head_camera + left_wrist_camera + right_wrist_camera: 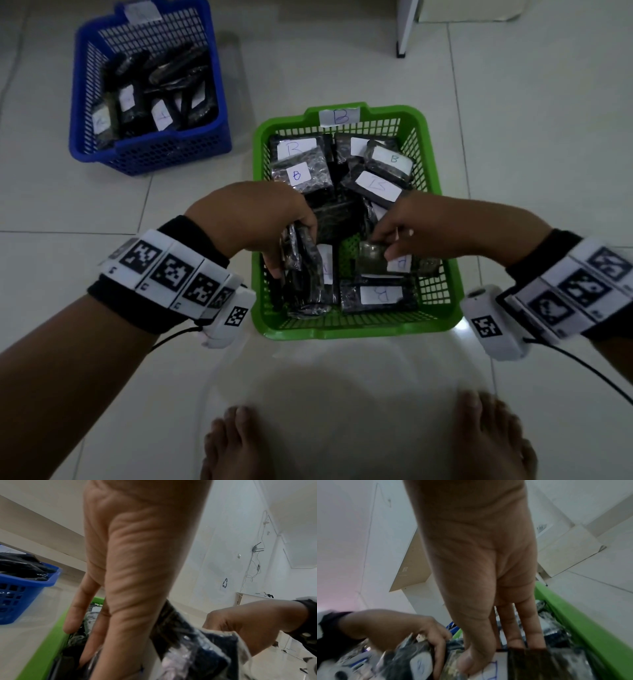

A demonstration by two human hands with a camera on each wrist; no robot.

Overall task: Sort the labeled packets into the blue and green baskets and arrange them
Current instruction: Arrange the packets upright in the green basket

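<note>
The green basket (pixel 442 274), tagged B, stands in the middle of the floor and holds several black packets with white B labels. My left hand (pixel 291 250) is inside its left side, fingers curled round an upright stack of packets (pixel 308 274). The left wrist view shows those fingers (pixel 89 649) pressed down among the shiny packets (pixel 197 653). My right hand (pixel 383 245) pinches a labelled packet (pixel 373 260) near the basket's front middle. In the right wrist view the thumb (pixel 467 661) lies on that packet's white label (pixel 491 669). The blue basket (pixel 147 154) stands at the far left with several packets.
White tiled floor surrounds both baskets. A white furniture leg (pixel 406 31) stands at the far right. My bare feet (pixel 239 445) are just in front of the green basket. Each wrist carries a white camera band and a trailing cable (pixel 582 366).
</note>
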